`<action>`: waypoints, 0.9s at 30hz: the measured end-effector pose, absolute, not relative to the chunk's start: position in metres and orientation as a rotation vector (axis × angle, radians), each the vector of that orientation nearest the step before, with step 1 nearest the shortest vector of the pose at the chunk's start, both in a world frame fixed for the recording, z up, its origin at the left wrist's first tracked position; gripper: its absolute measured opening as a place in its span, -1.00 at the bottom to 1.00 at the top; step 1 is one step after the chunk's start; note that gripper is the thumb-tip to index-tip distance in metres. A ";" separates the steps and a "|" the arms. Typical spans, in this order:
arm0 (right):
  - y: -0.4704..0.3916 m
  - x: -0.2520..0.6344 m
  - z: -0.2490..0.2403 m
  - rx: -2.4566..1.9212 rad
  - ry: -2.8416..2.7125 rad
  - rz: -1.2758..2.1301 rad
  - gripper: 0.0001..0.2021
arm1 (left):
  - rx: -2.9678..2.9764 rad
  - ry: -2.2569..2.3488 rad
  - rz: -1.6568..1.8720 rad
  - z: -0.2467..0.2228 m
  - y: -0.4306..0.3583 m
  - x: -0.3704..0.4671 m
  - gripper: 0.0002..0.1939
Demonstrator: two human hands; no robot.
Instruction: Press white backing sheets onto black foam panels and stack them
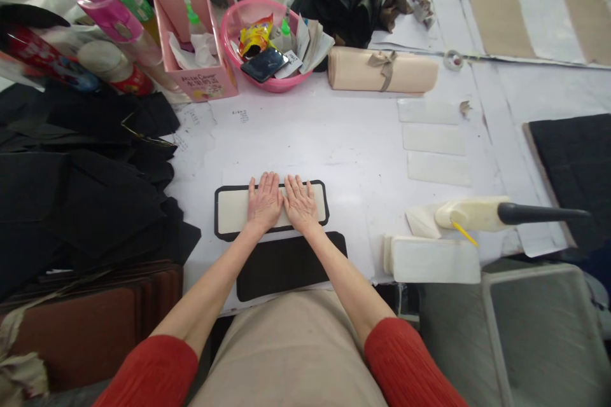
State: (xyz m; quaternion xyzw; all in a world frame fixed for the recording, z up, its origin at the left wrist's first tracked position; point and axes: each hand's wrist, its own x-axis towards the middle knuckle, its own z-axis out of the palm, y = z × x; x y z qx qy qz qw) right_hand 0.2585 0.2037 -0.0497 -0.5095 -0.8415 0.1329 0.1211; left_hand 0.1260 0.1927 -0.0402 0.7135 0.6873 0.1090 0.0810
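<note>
Both my hands lie flat, side by side, on a cream rectangular panel (pixel 232 211) that sits on a slightly larger black piece (pixel 216 213), whose edge shows as a border all round. My left hand (pixel 265 200) presses near the panel's middle, fingers stretched away from me. Just right of it, my right hand (pixel 300 201) rests with its fingers spread a little, the thumbs almost touching. Under my forearms, closer to me, a second black rectangular piece (pixel 286 267) with rounded corners lies on the white table (pixel 305 133).
At right are a stack of white panels (pixel 435 259), a cream tool with a black handle (pixel 496 213) and several translucent strips (pixel 433 138). Black sheets (pixel 86 197) pile up at left. A pink box (pixel 195 44), a pink basket (pixel 272 84) and a tied beige roll (pixel 358 70) stand behind.
</note>
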 end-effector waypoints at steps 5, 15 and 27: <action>0.202 0.258 -0.048 -1.498 -2.453 0.405 -0.48 | 2.121 2.058 0.308 -0.047 0.193 0.130 -0.41; 0.205 0.262 -0.040 -1.463 -2.395 0.455 -0.51 | 2.099 2.047 0.252 -0.041 0.197 0.126 -0.41; 0.063 0.432 0.017 -1.921 -1.788 0.313 -0.72 | 2.150 1.959 0.339 -0.041 0.197 0.146 -0.36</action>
